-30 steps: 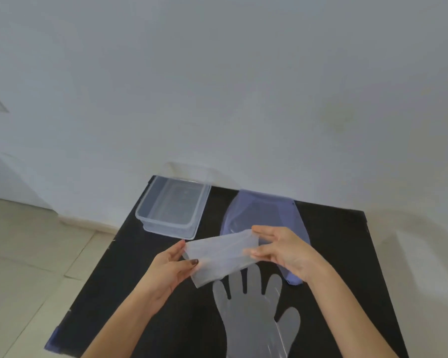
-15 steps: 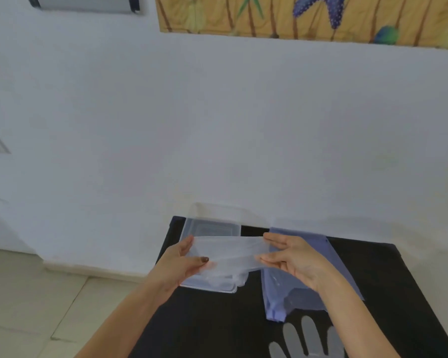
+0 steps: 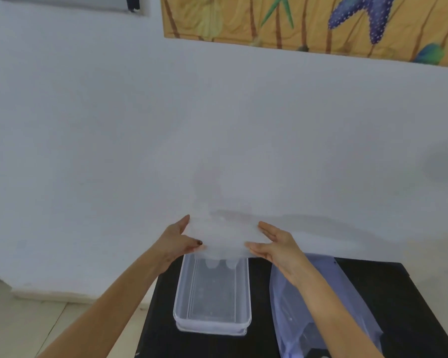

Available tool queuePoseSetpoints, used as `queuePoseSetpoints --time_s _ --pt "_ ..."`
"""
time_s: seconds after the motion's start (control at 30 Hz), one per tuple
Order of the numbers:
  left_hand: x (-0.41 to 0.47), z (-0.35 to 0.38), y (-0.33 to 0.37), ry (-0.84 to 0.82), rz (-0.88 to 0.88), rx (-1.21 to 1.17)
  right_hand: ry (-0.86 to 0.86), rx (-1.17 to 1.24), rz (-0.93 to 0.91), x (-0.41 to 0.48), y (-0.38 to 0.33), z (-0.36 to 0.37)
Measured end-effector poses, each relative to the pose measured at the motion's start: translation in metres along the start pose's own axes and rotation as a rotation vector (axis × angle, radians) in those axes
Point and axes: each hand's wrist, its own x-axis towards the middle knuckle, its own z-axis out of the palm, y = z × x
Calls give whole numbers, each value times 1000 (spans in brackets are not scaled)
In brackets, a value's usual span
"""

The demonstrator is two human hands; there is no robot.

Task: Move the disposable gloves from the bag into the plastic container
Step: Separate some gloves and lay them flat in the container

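Observation:
A clear, folded disposable glove [image 3: 224, 237] is stretched flat between my two hands above the far end of the clear plastic container [image 3: 212, 320]. My left hand [image 3: 177, 241] pinches its left edge and my right hand [image 3: 277, 244] pinches its right edge. The glove's fingertips hang down over the container's far rim. The container stands on the black table [image 3: 388, 293], and I see nothing lying inside it. To its right lies the bluish translucent bag [image 3: 295, 306], partly under my right forearm.
A white wall rises directly behind the table's far edge. A painted picture [image 3: 308, 21] hangs high on it. Tiled floor [image 3: 23, 329] lies to the left of the table. The table's left edge runs close beside the container.
Both hands carried the glove away from me, from above the near table to over the container's far end. The view tilted up, so the flat glove on the table left the frame.

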Motion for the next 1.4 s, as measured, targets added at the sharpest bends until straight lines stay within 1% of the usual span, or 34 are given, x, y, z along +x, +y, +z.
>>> queuePoseSetpoints --time_s 0.07,0.17,0.23,0.43,0.57,0.73,0.83,0.97,1.1,1.23,1.33,1.4 --pt "12 -5 1 24 67 92 13 -38 -70 1 0 2" --pt "22 -9 -8 36 89 170 10 -115 -111 4 13 2" --pt "22 -8 -18 8 76 218 16 -164 -100 3 26 3" --pt "23 0 -55 -17 -10 393 -25 -257 51 -2 62 6" --pt "26 3 -73 -32 -29 479 -17 -294 107 0 76 8" --pt "32 7 -91 -14 -47 546 -7 -401 110 -4 85 16" --pt "32 11 -95 -17 -8 590 -14 -512 107 -6 87 23" --pt "37 14 -106 -18 45 687 -38 -630 54 -6 89 34" --pt "44 20 -116 -17 31 792 -59 -728 14 1 95 43" --pt "45 31 -117 4 -43 918 -66 -793 5 8 101 49" --pt "46 39 -120 12 -47 974 -80 -829 10 11 109 54" --pt "43 45 -121 9 -14 1017 -80 -842 10 12 113 56"
